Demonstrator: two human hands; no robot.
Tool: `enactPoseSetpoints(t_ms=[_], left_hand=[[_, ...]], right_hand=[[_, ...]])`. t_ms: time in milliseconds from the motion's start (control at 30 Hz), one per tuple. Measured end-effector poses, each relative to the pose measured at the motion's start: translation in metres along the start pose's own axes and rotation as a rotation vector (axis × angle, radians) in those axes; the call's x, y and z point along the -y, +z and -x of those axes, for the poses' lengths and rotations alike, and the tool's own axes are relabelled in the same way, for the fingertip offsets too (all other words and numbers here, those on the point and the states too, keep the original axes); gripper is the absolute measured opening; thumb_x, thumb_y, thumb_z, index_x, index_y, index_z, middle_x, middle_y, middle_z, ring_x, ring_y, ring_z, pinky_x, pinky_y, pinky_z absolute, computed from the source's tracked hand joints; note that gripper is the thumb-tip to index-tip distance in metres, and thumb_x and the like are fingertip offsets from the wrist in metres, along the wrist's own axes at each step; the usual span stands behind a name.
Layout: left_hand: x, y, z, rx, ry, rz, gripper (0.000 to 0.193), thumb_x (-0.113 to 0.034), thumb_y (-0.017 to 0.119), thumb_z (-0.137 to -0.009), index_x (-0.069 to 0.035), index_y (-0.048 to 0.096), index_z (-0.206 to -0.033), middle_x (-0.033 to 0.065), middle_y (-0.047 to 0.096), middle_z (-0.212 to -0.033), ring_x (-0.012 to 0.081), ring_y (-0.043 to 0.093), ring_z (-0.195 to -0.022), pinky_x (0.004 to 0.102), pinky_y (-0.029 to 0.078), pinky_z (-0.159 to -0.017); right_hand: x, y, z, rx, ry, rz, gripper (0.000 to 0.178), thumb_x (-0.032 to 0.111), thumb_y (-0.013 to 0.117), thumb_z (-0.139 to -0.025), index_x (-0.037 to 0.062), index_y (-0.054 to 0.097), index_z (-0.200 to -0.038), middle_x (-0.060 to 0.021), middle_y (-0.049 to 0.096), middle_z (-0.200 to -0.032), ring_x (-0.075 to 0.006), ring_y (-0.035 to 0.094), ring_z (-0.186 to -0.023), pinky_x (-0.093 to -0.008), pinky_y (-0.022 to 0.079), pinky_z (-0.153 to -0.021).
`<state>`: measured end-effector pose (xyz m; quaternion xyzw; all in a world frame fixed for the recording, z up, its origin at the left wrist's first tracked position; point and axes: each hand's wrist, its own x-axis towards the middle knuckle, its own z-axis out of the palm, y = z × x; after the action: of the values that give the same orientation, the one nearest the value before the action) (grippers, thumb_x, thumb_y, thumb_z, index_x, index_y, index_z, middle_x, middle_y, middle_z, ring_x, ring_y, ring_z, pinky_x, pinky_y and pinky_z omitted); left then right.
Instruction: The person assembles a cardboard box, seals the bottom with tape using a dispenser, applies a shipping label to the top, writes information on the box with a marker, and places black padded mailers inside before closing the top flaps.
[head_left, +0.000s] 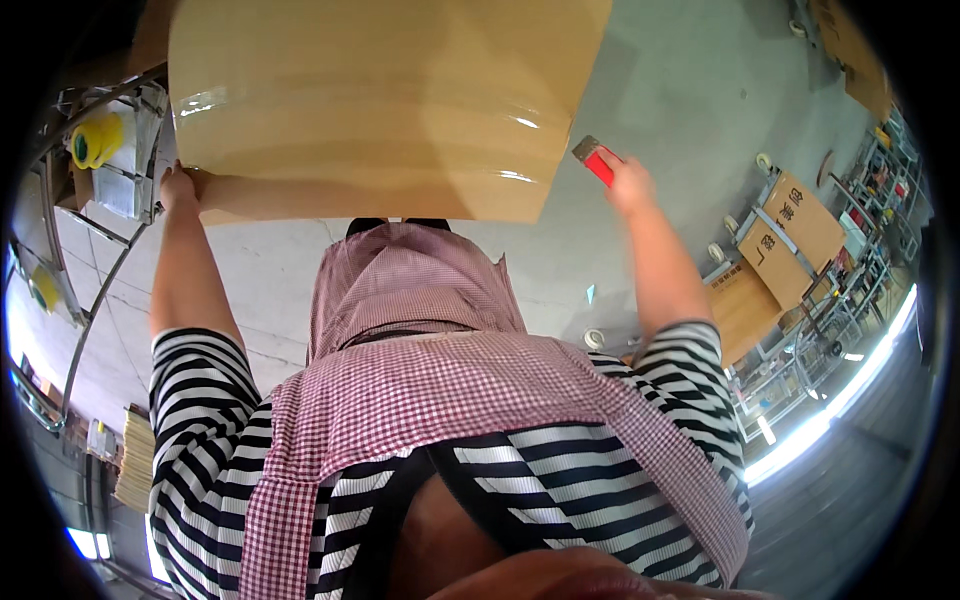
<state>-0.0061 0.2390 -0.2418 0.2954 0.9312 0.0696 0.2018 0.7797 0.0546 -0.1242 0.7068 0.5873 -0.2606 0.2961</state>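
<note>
A large brown cardboard sheet [370, 110] spreads in front of my body, with shiny bands like clear tape across it. My left hand [178, 188] is closed on its near left corner; the fingertips are partly hidden. Off the sheet's right edge, my right hand [632, 186] is wrapped round a short red tool with a flat grey-brown end [598, 160]. That end points toward the cardboard without touching it. Whether it is a scraper or a brush, I cannot tell.
At the left stands a metal rack [110, 225] holding a yellow tape roll [97, 140]. Flattened cardboard boxes [795, 225] lean on wheeled metal frames at the right. Stacked cardboard [135, 455] is at the lower left. A pale scrap [590, 293] lies on the grey floor [690, 110].
</note>
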Motion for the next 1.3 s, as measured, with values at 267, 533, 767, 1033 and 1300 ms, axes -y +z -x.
enactPoseSetpoints(t_ms=[267, 533, 767, 1033, 1300], left_hand=[[-0.155, -0.023, 0.342, 1.255, 0.632, 0.264, 0.045, -0.040, 0.049, -0.101, -0.003, 0.064, -0.120, 0.0099, 0.068, -0.115, 0.0210, 0.061, -0.108, 0.0354, 0.047, -0.096], [-0.167, -0.070, 0.428, 1.463, 0.569, 0.796, 0.052, -0.042, 0.042, -0.104, 0.001, 0.057, -0.130, 0.0095, 0.060, -0.110, 0.0196, 0.055, -0.108, 0.0320, 0.043, -0.098], [-0.127, -0.080, 0.412, 1.401, 0.289, 0.903, 0.048, -0.036, 0.041, -0.105, 0.003, 0.056, -0.129, 0.0108, 0.058, -0.124, 0.0177, 0.054, -0.113, 0.0328, 0.042, -0.100], [-0.135, -0.101, 0.387, 1.594, 0.131, 0.867, 0.053, -0.005, 0.053, -0.097, 0.006, 0.033, -0.145, 0.0133, 0.060, -0.122, 0.0189, 0.057, -0.112, 0.0330, 0.046, -0.099], [-0.096, -0.074, 0.374, 1.253, 0.015, 0.765, 0.012, -0.007, 0.063, -0.092, 0.004, 0.063, -0.098, 0.0093, 0.068, -0.090, 0.0160, 0.064, -0.084, 0.0271, 0.053, -0.077]], right_hand=[[0.080, -0.106, 0.150, -0.457, -0.318, -0.479, 0.076, 0.004, 0.073, -0.063, 0.0290, 0.058, -0.133, -0.0083, 0.053, -0.093, -0.0293, 0.058, -0.081, -0.0400, 0.051, -0.069], [0.159, -0.112, 0.159, -0.586, -0.518, -0.497, 0.075, 0.008, 0.078, -0.058, 0.0262, 0.062, -0.129, -0.0065, 0.055, -0.095, -0.0238, 0.059, -0.079, -0.0350, 0.051, -0.065], [0.197, -0.101, 0.149, -0.675, -0.712, -0.532, 0.072, 0.011, 0.082, -0.061, 0.0288, 0.063, -0.128, -0.0071, 0.052, -0.093, -0.0250, 0.058, -0.078, -0.0363, 0.051, -0.065], [0.194, -0.113, 0.145, -0.771, -0.933, -0.400, 0.074, 0.004, 0.082, -0.053, 0.0268, 0.066, -0.122, -0.0095, 0.053, -0.103, -0.0269, 0.058, -0.083, -0.0376, 0.050, -0.069], [0.211, -0.103, 0.142, -0.496, -0.903, -0.349, 0.077, 0.008, 0.081, -0.061, 0.0295, 0.060, -0.131, -0.0094, 0.051, -0.102, -0.0294, 0.058, -0.087, -0.0412, 0.051, -0.074]])
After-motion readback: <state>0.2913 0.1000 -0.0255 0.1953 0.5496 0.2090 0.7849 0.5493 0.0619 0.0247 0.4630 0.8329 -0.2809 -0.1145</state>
